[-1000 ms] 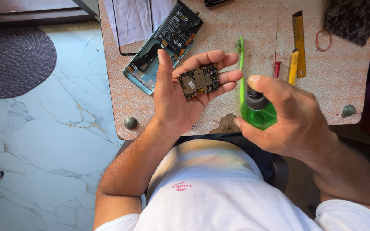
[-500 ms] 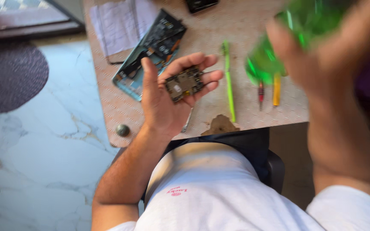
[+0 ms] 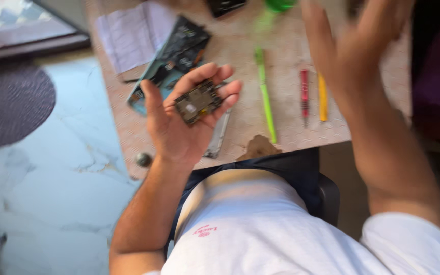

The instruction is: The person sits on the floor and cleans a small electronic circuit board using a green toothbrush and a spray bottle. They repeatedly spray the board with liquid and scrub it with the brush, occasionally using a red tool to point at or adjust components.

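The left hand (image 3: pixel 179 119) cradles a circuit board (image 3: pixel 197 102) in its open palm above the worktop (image 3: pixel 286 122); the right hand (image 3: pixel 355 46), raised and blurred, has its grip spread wide and empty.

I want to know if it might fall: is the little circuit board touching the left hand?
Touching. The head view shows the circuit board lying flat on the open palm and fingers of the left hand.
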